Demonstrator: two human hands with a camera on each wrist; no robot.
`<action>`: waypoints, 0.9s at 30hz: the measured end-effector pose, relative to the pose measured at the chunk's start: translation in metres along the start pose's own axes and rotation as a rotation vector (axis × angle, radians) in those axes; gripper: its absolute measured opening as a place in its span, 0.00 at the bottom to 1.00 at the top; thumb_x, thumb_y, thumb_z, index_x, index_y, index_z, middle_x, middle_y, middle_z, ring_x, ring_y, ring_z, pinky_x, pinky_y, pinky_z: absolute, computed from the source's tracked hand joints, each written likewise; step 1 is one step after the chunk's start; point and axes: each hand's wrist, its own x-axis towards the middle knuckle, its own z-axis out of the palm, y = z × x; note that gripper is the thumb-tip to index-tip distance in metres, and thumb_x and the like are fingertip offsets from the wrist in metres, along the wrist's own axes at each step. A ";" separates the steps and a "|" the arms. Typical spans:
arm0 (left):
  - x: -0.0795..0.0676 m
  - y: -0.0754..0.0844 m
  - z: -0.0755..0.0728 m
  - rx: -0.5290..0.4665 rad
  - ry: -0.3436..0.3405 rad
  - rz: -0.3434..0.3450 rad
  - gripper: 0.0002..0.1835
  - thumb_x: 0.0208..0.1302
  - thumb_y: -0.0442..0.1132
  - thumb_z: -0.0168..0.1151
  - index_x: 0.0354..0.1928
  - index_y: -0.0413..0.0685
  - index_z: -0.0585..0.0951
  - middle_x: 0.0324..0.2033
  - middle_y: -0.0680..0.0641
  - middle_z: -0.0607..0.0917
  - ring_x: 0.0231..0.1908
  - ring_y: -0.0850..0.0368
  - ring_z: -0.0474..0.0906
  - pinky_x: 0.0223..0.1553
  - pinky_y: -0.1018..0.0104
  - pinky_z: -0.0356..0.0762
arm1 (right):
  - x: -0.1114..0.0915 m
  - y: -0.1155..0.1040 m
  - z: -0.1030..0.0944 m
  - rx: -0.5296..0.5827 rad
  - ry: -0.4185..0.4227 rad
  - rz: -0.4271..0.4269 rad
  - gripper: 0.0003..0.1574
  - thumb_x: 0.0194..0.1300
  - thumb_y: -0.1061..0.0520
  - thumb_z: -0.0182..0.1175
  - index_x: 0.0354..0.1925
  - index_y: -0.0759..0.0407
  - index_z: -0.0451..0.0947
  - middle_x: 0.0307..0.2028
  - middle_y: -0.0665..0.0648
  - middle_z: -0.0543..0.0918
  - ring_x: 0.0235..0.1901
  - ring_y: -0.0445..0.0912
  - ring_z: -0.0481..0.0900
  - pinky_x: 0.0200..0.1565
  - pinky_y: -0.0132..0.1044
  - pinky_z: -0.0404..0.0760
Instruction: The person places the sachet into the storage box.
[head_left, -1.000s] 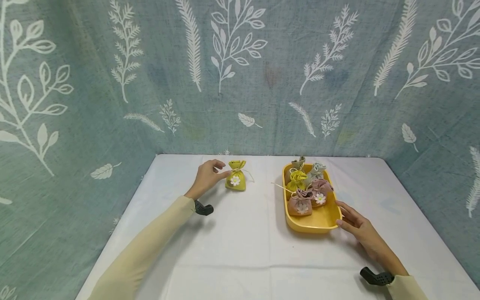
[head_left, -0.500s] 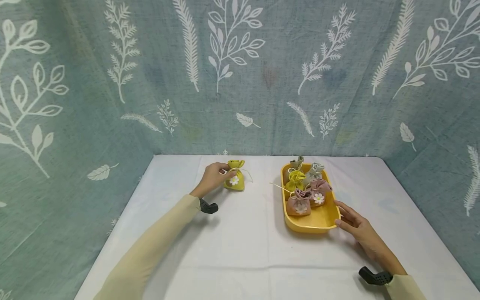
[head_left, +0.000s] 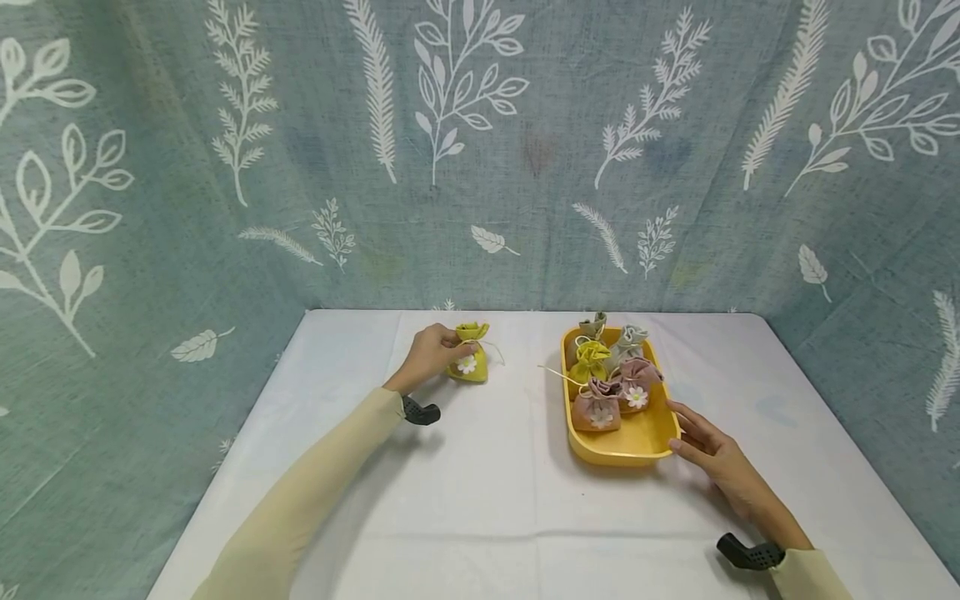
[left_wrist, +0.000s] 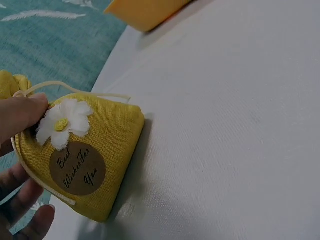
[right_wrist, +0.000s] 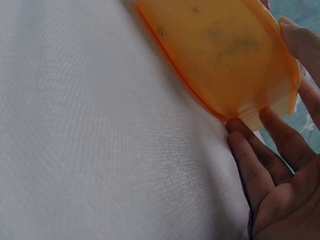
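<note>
My left hand (head_left: 433, 354) pinches a yellow drawstring pouch (head_left: 472, 372) just below its gathered top. A white fabric flower and a round brown "Best Wishes For You" sticker (left_wrist: 77, 168) show on its front in the left wrist view. The pouch's bottom is down at the white tabletop. At the right, my right hand (head_left: 714, 454) holds the near right corner of a yellow plastic tray (head_left: 618, 458), thumb at the rim and fingers along the outer wall (right_wrist: 220, 55). Inside stand several small pouches: olive (head_left: 592, 325), pale grey-green (head_left: 630, 340), yellow (head_left: 590, 362) and two dusty pink (head_left: 597, 408).
A white cloth (head_left: 465, 500) covers the table. Behind it and at both sides hangs a blue-green curtain (head_left: 540, 250) with white leaf prints. One pouch's cord (head_left: 555, 372) sticks out over the tray's left rim.
My left hand has moved slightly right and closed its thumb and fingers on the yellow pouch's neck. The right hand and the tray have stayed in place.
</note>
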 end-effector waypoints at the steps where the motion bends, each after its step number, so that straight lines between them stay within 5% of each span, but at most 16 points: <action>1: -0.001 0.000 0.000 0.003 0.006 0.012 0.26 0.65 0.60 0.71 0.47 0.42 0.89 0.46 0.45 0.81 0.49 0.46 0.78 0.49 0.50 0.80 | 0.000 0.000 0.000 -0.002 0.000 -0.001 0.46 0.76 0.49 0.62 0.82 0.51 0.51 0.78 0.72 0.50 0.75 0.68 0.55 0.55 0.24 0.73; 8: -0.005 0.000 0.000 0.046 0.062 0.104 0.19 0.63 0.58 0.73 0.35 0.48 0.89 0.45 0.48 0.85 0.49 0.47 0.80 0.50 0.50 0.78 | -0.001 -0.001 -0.001 -0.001 -0.002 0.000 0.46 0.76 0.50 0.62 0.82 0.51 0.52 0.78 0.73 0.50 0.75 0.68 0.55 0.54 0.24 0.73; 14: -0.011 0.008 -0.001 0.055 0.092 0.150 0.17 0.61 0.57 0.75 0.34 0.51 0.90 0.42 0.50 0.88 0.45 0.50 0.83 0.46 0.52 0.80 | -0.002 -0.001 -0.001 -0.029 -0.002 0.014 0.47 0.76 0.49 0.62 0.82 0.50 0.50 0.79 0.72 0.50 0.75 0.68 0.54 0.63 0.38 0.74; 21: -0.018 0.019 -0.002 0.034 0.107 0.196 0.16 0.60 0.57 0.76 0.35 0.52 0.91 0.38 0.53 0.88 0.41 0.53 0.84 0.43 0.55 0.81 | -0.001 -0.002 0.000 -0.008 -0.012 0.012 0.47 0.76 0.50 0.62 0.82 0.51 0.51 0.79 0.72 0.49 0.75 0.69 0.53 0.56 0.25 0.73; 27: -0.025 0.033 -0.001 0.022 0.117 0.258 0.15 0.61 0.56 0.76 0.33 0.52 0.91 0.36 0.54 0.88 0.38 0.55 0.84 0.40 0.57 0.82 | -0.001 -0.005 0.000 -0.015 -0.013 0.025 0.47 0.76 0.48 0.62 0.82 0.49 0.50 0.79 0.72 0.49 0.75 0.68 0.54 0.63 0.37 0.74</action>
